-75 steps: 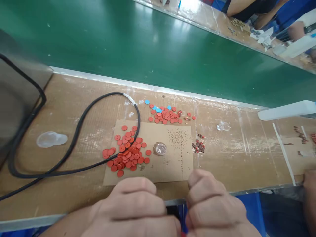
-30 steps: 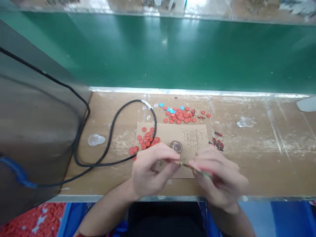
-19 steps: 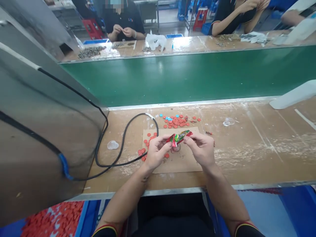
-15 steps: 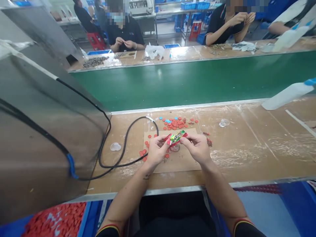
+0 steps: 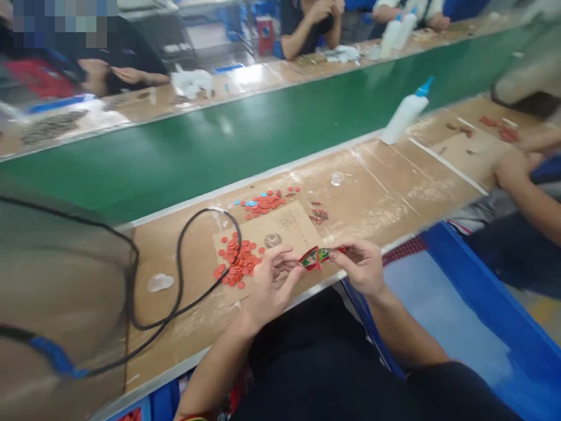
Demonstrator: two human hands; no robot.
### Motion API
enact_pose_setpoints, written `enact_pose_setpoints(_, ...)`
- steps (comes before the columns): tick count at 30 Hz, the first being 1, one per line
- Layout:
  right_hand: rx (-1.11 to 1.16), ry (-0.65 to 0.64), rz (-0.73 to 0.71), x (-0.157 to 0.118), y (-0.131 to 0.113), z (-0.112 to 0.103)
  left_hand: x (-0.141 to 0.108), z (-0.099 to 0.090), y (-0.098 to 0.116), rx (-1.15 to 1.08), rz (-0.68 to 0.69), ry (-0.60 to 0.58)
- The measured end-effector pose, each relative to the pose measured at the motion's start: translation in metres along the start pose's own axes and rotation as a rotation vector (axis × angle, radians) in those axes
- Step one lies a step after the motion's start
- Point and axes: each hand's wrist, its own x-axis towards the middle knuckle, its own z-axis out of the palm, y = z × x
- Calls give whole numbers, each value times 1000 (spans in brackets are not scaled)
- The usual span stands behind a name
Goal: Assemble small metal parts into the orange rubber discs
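A small red and green wrapper [image 5: 312, 259] is stretched between my two hands, near the front edge of the table. My left hand [image 5: 274, 283] has its fingertips closed on the wrapper's left end. On the right end, my right hand [image 5: 360, 264] pinches it between thumb and fingers. Many red discs [image 5: 239, 260] lie on a cardboard sheet [image 5: 291, 219] to the left, beside a round clear piece [image 5: 272, 240]. Behind the sheet are more red discs with a few blue discs [image 5: 251, 203]. Small dark red pieces [image 5: 319, 215] form a pile to its right.
A black cable [image 5: 179, 275] loops over the table's left side. A white bottle [image 5: 405, 117] stands at the back right. Blue bin [image 5: 495, 304] is below the right edge. Other people's hands are at the far table and at right.
The view has swung right and down. My hands, still on the wrapper, are now over the table's front edge, and the wrapper looks pulled straighter. The red discs on the cardboard are uncovered.
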Motion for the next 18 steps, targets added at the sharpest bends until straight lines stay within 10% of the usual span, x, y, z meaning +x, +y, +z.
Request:
enact_pose_setpoints(4, -377, 294, 4, -49, 2, -82, -45, 14, 8, -146, -78, -254)
enact_pose_setpoints(7, -651, 264, 103, -102, 9, -113, -76, 21, -1, -133, -218, -502)
enact_pose_setpoints(13, -756, 142, 237, -192, 64, -57, -130, 6, -25, 153, -250, -488)
enact_pose_setpoints(18, -823, 89, 374, -190, 128, -22, -187, -33, -19, 381, -339, -248)
